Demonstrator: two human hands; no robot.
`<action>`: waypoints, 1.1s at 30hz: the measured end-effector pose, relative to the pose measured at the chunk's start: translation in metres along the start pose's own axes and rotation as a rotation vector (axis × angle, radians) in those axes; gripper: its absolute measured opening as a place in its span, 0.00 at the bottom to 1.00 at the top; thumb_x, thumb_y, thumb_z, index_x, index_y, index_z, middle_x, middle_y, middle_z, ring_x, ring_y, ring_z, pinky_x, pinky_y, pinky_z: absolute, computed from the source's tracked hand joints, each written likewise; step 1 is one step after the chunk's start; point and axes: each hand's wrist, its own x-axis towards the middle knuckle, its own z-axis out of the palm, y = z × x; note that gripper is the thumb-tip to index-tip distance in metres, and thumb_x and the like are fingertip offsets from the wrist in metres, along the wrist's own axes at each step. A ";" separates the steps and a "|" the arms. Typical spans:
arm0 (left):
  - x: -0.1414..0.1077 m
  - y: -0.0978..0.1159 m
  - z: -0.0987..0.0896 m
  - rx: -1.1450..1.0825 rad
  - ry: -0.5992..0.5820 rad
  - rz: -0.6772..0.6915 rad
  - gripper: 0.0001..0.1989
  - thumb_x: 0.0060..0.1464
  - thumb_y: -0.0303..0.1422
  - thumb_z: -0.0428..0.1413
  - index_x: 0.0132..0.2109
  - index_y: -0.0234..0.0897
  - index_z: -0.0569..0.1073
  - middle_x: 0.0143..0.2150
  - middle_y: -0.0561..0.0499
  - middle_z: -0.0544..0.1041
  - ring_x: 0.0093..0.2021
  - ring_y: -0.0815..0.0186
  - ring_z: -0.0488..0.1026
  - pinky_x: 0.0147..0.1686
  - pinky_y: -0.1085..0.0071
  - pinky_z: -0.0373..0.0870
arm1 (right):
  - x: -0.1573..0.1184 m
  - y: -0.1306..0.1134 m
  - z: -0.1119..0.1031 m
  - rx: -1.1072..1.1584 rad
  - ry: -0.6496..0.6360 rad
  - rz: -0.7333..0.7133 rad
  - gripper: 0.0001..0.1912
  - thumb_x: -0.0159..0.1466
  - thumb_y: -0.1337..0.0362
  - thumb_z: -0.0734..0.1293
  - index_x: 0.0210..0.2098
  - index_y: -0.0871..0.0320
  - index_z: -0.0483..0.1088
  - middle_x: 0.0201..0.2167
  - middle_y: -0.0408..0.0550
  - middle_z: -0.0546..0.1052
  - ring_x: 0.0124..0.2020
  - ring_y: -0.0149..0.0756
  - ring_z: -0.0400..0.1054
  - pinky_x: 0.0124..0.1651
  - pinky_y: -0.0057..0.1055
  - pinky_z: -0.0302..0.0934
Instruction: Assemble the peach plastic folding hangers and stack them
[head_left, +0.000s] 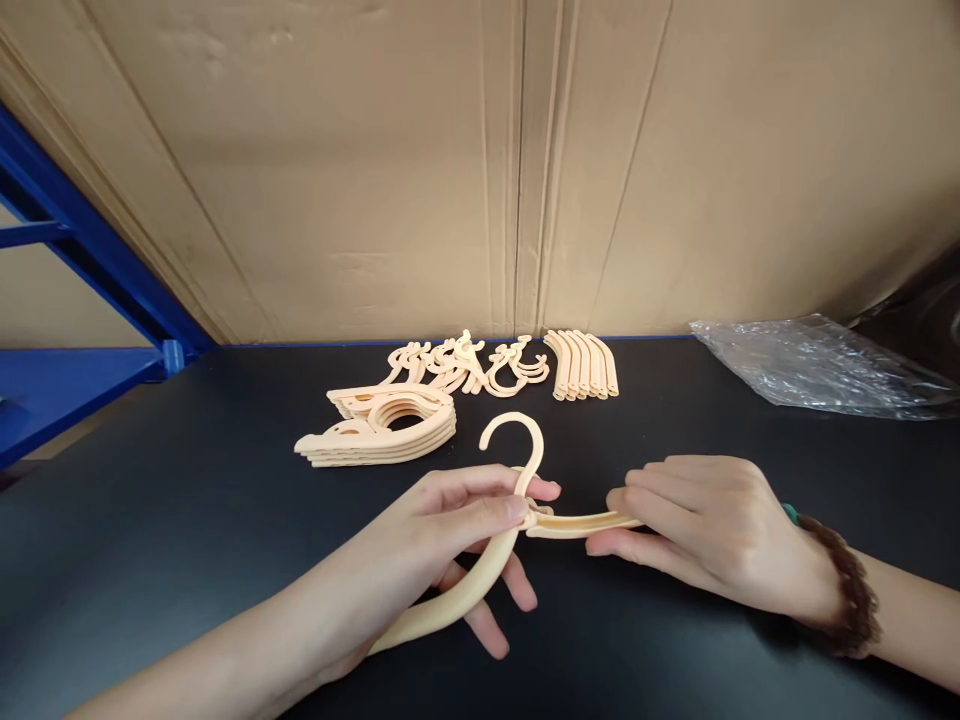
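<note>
Above the black table, a cream plastic folding hanger (480, 578) is between both hands, its hook (537, 438) pointing up. My left hand (465, 520) is closed on it at the hook's base, thumb and index finger pinching the joint while the other fingers spread behind. One curved hanger arm runs down to the lower left, in front of those fingers. To the right, a second hanger arm (574, 525) meets the joint, and my right hand (697, 525) is shut on its outer end. Whether this arm is locked in at the joint is too small to tell.
A stack of folded hangers (382, 445) lies at left on the black table (187, 520). Behind it are loose hooks (502, 375) and a row of hanger arms (581, 365). Clear plastic wrap (817, 365) sits back right; cardboard (375, 170) and a blue frame (127, 260) border the table.
</note>
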 end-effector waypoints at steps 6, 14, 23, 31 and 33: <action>0.002 -0.002 0.000 0.100 0.034 0.029 0.13 0.60 0.41 0.57 0.43 0.37 0.80 0.25 0.52 0.76 0.25 0.67 0.75 0.25 0.76 0.76 | -0.001 -0.002 0.000 -0.015 0.008 -0.015 0.19 0.70 0.55 0.63 0.26 0.57 0.69 0.17 0.38 0.67 0.17 0.28 0.58 0.21 0.29 0.51; 0.005 -0.011 0.001 0.217 0.078 0.187 0.15 0.57 0.44 0.58 0.39 0.37 0.80 0.21 0.55 0.74 0.19 0.71 0.69 0.22 0.77 0.70 | -0.003 -0.006 -0.001 0.172 -0.034 0.088 0.17 0.71 0.56 0.63 0.28 0.58 0.70 0.18 0.38 0.67 0.17 0.27 0.58 0.21 0.29 0.50; -0.004 -0.020 0.006 0.790 0.224 0.331 0.19 0.68 0.41 0.38 0.46 0.40 0.72 0.23 0.57 0.69 0.18 0.70 0.64 0.22 0.74 0.64 | 0.006 -0.012 -0.008 0.491 -0.204 0.426 0.22 0.70 0.52 0.62 0.24 0.56 0.71 0.16 0.37 0.67 0.16 0.25 0.59 0.20 0.24 0.52; 0.000 -0.031 0.001 1.315 0.309 0.710 0.05 0.68 0.36 0.44 0.42 0.43 0.62 0.17 0.64 0.58 0.11 0.69 0.55 0.12 0.74 0.48 | 0.005 -0.010 -0.009 0.737 -0.335 0.606 0.24 0.66 0.49 0.66 0.20 0.56 0.65 0.15 0.35 0.55 0.17 0.24 0.49 0.19 0.25 0.43; 0.002 -0.035 -0.002 1.389 0.337 0.769 0.07 0.70 0.37 0.42 0.45 0.42 0.62 0.16 0.64 0.59 0.11 0.68 0.57 0.13 0.74 0.49 | 0.003 -0.010 -0.010 0.774 -0.373 0.657 0.24 0.66 0.49 0.67 0.19 0.57 0.63 0.16 0.35 0.52 0.18 0.24 0.45 0.19 0.26 0.41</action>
